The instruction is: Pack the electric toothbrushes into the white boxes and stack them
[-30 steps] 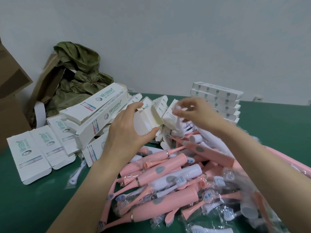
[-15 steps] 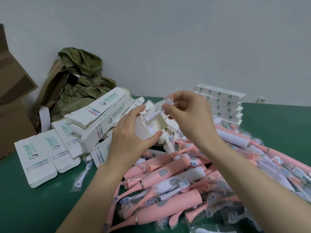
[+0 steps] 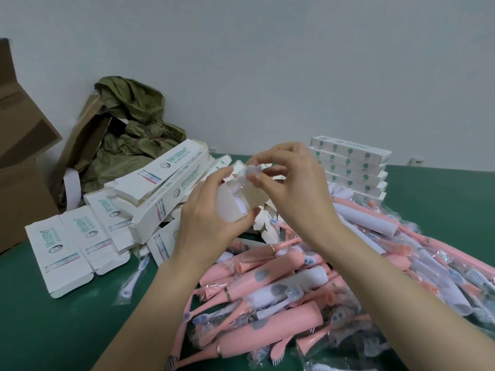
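My left hand (image 3: 206, 218) grips an open-ended white box (image 3: 232, 207) above the pile, its mouth facing me. A white toothbrush in clear wrap (image 3: 241, 195) sits partly inside the box. My right hand (image 3: 294, 188) pinches the wrap's top end (image 3: 253, 171) just over the box mouth. Below both hands lies a heap of pink and white wrapped toothbrushes (image 3: 308, 290). Empty white boxes (image 3: 160, 188) are piled at the left. A neat stack of closed white boxes (image 3: 353, 167) stands behind my right hand.
The green table (image 3: 67, 330) shows bare at the front left. A loose brush head in wrap (image 3: 132, 279) lies there. Brown cartons (image 3: 18, 167) stand at the far left, with a crumpled green bag (image 3: 134, 121) against the wall.
My right hand picked a wrapped white toothbrush from the pile, brought it to the box in my left hand and slid it partly in. Both hands rose slightly.
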`<state>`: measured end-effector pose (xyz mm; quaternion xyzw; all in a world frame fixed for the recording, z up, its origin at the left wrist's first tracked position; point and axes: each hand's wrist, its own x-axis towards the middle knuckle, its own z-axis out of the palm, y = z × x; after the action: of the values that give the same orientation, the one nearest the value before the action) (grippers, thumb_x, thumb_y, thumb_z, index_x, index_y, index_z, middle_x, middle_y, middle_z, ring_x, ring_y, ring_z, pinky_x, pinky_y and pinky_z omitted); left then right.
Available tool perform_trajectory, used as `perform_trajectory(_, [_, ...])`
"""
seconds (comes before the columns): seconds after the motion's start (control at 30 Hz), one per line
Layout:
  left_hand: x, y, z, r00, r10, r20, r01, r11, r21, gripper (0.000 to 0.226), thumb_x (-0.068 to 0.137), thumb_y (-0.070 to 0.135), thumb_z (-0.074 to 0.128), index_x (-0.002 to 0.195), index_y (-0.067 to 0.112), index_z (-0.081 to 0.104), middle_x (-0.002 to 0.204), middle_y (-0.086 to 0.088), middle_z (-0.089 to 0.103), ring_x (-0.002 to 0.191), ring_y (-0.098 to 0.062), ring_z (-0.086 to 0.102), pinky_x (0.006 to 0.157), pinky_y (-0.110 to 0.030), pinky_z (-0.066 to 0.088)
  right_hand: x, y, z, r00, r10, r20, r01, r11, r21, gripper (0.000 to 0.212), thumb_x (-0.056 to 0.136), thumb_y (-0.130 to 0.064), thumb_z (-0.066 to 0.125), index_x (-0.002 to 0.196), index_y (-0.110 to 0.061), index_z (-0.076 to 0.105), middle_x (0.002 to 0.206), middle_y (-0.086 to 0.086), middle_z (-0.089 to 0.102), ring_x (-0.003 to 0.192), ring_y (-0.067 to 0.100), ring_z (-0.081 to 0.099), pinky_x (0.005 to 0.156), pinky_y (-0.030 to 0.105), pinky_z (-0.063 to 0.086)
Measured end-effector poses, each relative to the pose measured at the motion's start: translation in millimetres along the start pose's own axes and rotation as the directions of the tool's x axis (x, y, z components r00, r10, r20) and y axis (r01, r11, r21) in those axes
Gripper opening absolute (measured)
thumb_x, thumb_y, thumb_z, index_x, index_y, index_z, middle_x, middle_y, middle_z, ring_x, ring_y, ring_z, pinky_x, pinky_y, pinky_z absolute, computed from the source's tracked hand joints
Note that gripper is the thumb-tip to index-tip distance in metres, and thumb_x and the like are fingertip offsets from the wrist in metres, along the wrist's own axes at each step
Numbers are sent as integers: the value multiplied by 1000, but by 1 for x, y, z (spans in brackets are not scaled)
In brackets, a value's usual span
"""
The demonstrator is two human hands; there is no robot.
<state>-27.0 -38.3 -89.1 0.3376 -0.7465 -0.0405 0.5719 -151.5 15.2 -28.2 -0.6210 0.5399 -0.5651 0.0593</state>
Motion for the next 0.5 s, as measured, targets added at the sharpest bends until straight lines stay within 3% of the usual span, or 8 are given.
perform_trajectory(0.13, [1,-1,-2,1000,-24,1,24,1000,1,68,62,26,86,121,10,56,108,5,61,101,-8,50,85,1,27,-2,1,3,995,-66,68,72,993,-95,23,85,-3,60,101,-15,72,94,-2,67,84,9,65,80,23,51])
perform_trajectory(0.27, [1,2,-2,1000,3,19,-3,1000,8,67,62,33,74,121,8,56,111,1,62,100,-9,51,86,2,25,-6,10,15,996,-92,20,93,989,-112,18,83,-1,58,93,-15,63,74,-11,62,75,8,59,69,23,47])
perform_trajectory(0.33, [1,2,-1,1000,-12,17,12,1000,13,67,60,26,75,121,7,57,109,2,62,99,-9,50,85,4,24,-7,15,22,982,-165,94,184,953,-240,18,80,1,57,86,-13,66,86,0,64,80,12,53,70,29,43])
perform_trajectory(0.4, [1,0,-1,999,-40,15,40,999,10,68,56,18,78,121,8,57,109,-3,64,97,-10,49,83,5,24,-8,21,27,935,-220,278,323,849,-418,23,76,5,58,89,-10,69,107,8,54,93,14,33,75,31,36])
perform_trajectory(0.47, [2,1,-3,1000,-27,17,26,1000,14,67,58,22,76,121,8,57,109,-4,64,98,-9,49,84,4,24,-7,21,23,912,-219,347,351,855,-381,30,76,5,54,96,-11,70,112,8,48,95,13,24,76,26,28])
perform_trajectory(0.5, [2,1,-3,1000,-11,14,11,1000,13,67,60,27,74,122,8,57,110,-4,64,100,-8,50,85,3,24,-5,20,19,923,-229,311,329,887,-323,33,78,2,52,101,-12,71,110,6,48,96,15,27,76,24,26])
